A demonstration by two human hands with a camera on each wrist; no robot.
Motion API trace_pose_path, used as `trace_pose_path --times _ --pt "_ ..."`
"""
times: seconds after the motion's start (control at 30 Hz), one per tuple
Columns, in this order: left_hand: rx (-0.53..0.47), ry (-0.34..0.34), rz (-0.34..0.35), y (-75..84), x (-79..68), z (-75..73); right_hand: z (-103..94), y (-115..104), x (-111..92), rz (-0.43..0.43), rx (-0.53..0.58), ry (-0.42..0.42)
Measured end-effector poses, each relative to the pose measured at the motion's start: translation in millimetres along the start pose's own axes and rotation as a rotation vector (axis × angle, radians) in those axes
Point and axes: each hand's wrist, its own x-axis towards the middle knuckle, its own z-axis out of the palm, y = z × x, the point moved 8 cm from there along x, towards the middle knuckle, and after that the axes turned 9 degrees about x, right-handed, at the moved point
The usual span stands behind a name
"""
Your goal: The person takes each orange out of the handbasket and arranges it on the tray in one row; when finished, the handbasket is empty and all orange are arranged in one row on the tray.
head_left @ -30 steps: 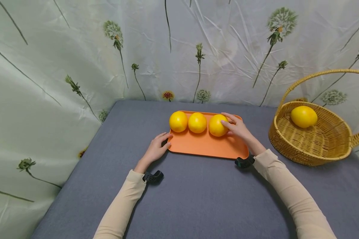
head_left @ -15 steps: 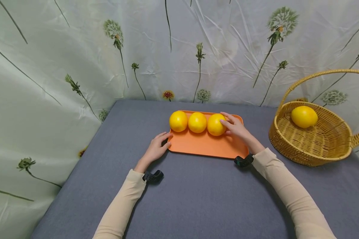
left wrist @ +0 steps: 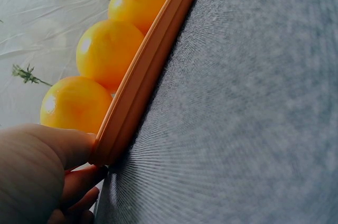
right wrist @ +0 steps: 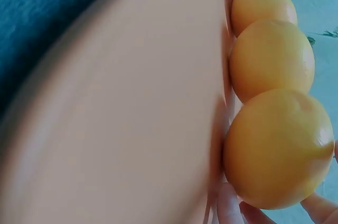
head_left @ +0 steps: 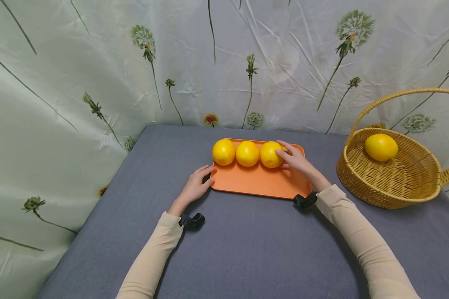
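Observation:
Three round yellow-orange oranges stand in a row along the far side of an orange tray. The left orange and the middle orange sit close together. At the row's right end, my right hand grips the third orange, thumb and fingers spread round its right side. My left hand holds the tray's left end; in the left wrist view its thumb lies against the tray corner, with curled fingers below. The right wrist view shows fingertips touching the near orange from below.
On the right stands a wicker basket with a tall handle, holding one yellow fruit. Grey cloth covers the table. A flower-printed curtain hangs behind and to the left.
My right hand has shifted the third orange slightly left and back, closer to the middle one. My left hand has stayed at the tray's left end.

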Motion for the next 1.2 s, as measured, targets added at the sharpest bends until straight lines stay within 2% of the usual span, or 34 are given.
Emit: trace_pose_path --times 0.27,0.5,0.9,1.2 --pt "-0.004 0.003 0.003 0.7 -0.4 -0.1 -1.9 2 1 -0.008 -0.023 -0.001" --pt "-0.009 0.009 0.011 1.5 0.0 0.2 -4.6 -1 -7 -0.014 -0.008 0.008" --pt "-0.009 0.019 0.026 0.8 1.2 -0.3 -28.9 -9 -25 -0.076 -0.077 0.040" --pt "-0.003 0.025 0.030 1.1 0.0 -0.3 -53.8 -23 -50 -0.137 -0.217 0.101"
